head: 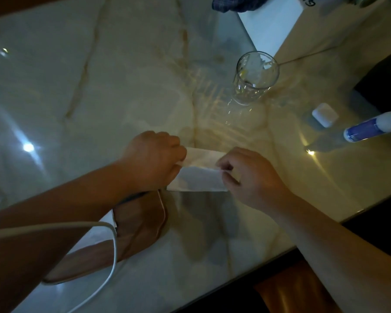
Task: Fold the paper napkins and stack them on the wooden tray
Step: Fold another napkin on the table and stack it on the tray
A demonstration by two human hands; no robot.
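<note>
A white paper napkin (200, 175) lies partly folded on the marble table, between both hands. My left hand (152, 159) pinches its left edge with fingers closed. My right hand (251, 175) pinches the right edge between thumb and fingers. The wooden tray (140, 222) sits just below the napkin, to the lower left, half hidden under my left forearm. A white patch on the tray beneath the forearm may be another napkin (93, 236); I cannot tell.
An empty clear glass (254, 77) stands beyond the napkin, right of centre. A small white case (325, 115) and a blue-and-white tube (370, 128) lie at the right. A white box (271, 26) sits at the back. A white cable (114, 249) crosses the tray. The table edge (280, 251) runs diagonally at lower right.
</note>
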